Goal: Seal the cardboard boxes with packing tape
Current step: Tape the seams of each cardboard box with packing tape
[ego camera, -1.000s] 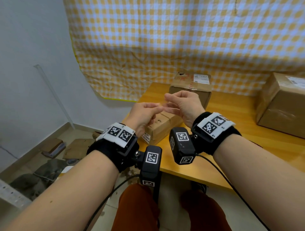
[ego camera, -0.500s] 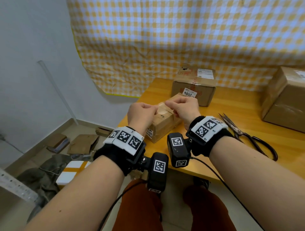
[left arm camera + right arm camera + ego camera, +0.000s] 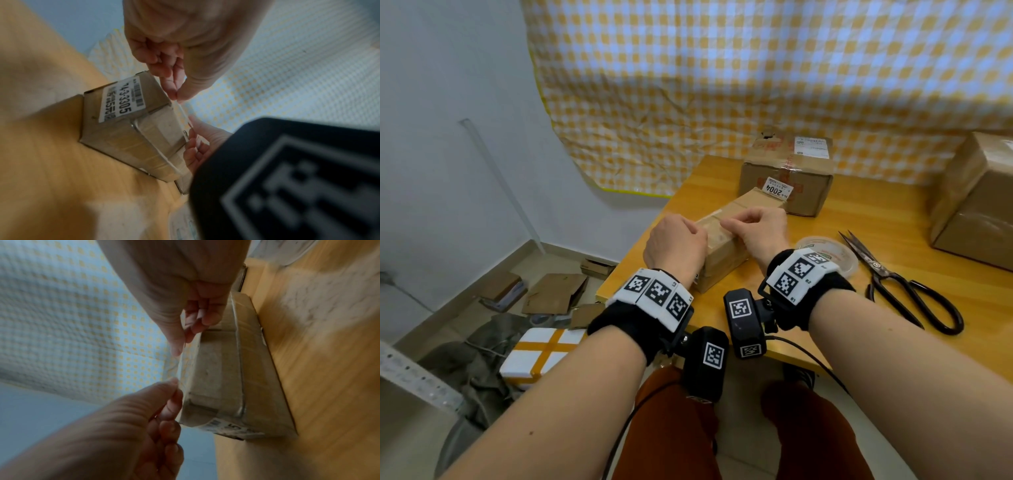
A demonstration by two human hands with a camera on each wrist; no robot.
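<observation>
Just above the middle of the head view, both hands worked over the small cardboard box, which lay near the table's left front corner. The left hand and the right hand each pinched one end of a short clear tape strip between thumb and forefinger, other fingers curled in, the strip stretched just above the box's top edge. In the left wrist view the strip showed as a thin clear band between the two pinches, close to the box but seemingly not yet pressed down. To do this well, the strip would likely need to stay taut, be centred over the seam, then be lowered and rubbed flat from the middle outward to avoid wrinkles. All boxes appeared closed, contents hidden: a labelled box behind, a larger box at the right edge. A round lidded tub sat right of the right wrist, its contents unclear, with scissors beside it.
</observation>
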